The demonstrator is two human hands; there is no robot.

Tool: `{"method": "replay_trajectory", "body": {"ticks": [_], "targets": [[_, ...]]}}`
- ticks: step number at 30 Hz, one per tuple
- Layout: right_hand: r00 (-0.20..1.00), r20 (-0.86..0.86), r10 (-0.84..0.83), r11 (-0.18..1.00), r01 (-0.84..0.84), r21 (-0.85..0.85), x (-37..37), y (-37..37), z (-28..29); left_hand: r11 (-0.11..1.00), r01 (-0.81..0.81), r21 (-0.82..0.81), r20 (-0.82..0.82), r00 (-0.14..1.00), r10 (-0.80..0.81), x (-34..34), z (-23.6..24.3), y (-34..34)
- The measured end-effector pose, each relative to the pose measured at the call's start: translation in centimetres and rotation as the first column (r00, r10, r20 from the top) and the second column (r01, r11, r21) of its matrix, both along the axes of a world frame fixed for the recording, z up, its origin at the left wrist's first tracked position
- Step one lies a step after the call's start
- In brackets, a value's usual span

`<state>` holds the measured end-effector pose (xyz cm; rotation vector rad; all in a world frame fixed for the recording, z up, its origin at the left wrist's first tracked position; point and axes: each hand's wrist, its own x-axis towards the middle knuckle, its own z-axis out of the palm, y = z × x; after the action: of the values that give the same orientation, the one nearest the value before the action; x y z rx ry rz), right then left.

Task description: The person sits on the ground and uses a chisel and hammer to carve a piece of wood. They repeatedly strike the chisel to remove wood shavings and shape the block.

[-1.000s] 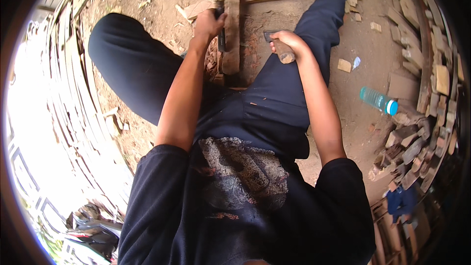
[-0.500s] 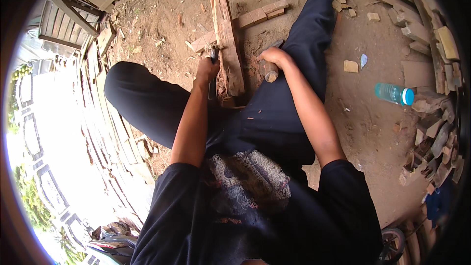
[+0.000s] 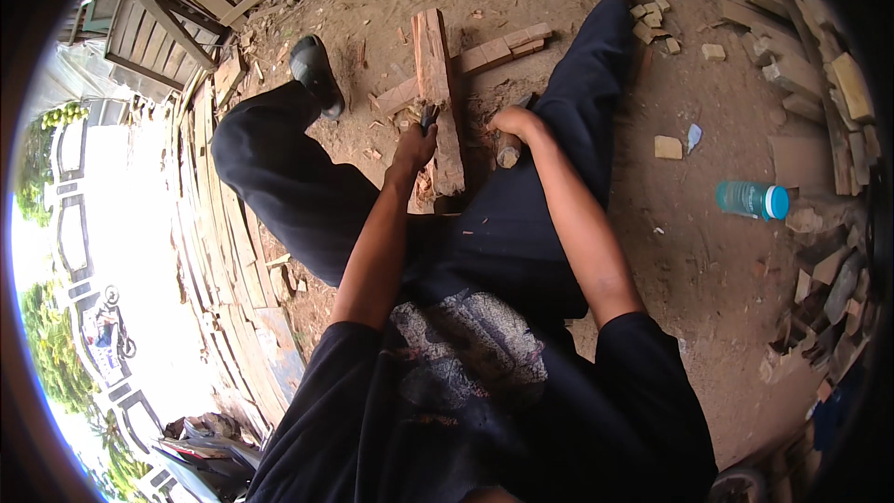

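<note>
My left hand (image 3: 413, 146) is closed round a slim dark tool (image 3: 429, 116), its tip close to the left side of a rough, split wooden beam (image 3: 432, 56). What kind of tool it is does not show clearly. The beam lies lengthwise between my legs, on top of a paler piece of wood (image 3: 492, 54) that crosses beneath it. My right hand (image 3: 521, 121) grips a thick round wooden piece (image 3: 508, 151) beside my right thigh. Its rounded end points toward me, and a dark part shows beyond the fingers.
Stacked timber offcuts (image 3: 819, 293) line the right side, near a teal bottle (image 3: 745, 199) lying on the dirt. Small wood blocks (image 3: 668, 147) are scattered on the ground. Planks (image 3: 219, 242) run along the left, with a wooden frame (image 3: 158, 33) at the far left.
My left hand has shifted slightly right against the beam, and the dark tool is tilted differently. My left shoe has come into view. The right hand keeps its grip.
</note>
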<state>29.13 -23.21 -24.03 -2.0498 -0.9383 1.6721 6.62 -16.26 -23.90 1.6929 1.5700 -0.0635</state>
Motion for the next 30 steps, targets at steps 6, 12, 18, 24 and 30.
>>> {"method": "replay_trajectory", "body": {"ticks": [6,12,18,24,30], "targets": [[0.990,-0.048,-0.131,0.991,0.131,-0.003,-1.1,-0.1,0.0,0.990,-0.014,0.142,0.072,0.997,0.003,-2.4,-5.4,2.5],[0.806,-0.516,-0.290,0.941,0.337,-0.002,0.3,-1.9,1.9,0.838,-0.461,-0.291,0.392,0.742,0.544,-1.7,-7.5,1.5],[0.573,-0.664,-0.481,0.869,0.413,-0.273,-1.0,0.1,4.7,0.835,-0.515,-0.195,0.474,0.696,0.540,-2.0,-9.4,1.5],[0.872,-0.348,-0.345,0.919,0.238,-0.313,-2.2,0.8,-0.1,0.847,-0.479,-0.233,0.428,0.731,0.531,-2.5,-4.9,2.2],[0.729,0.677,0.102,0.995,-0.082,-0.061,-4.7,-0.2,0.8,0.753,-0.601,-0.268,0.316,0.683,0.658,-2.4,-7.4,2.8]]}}
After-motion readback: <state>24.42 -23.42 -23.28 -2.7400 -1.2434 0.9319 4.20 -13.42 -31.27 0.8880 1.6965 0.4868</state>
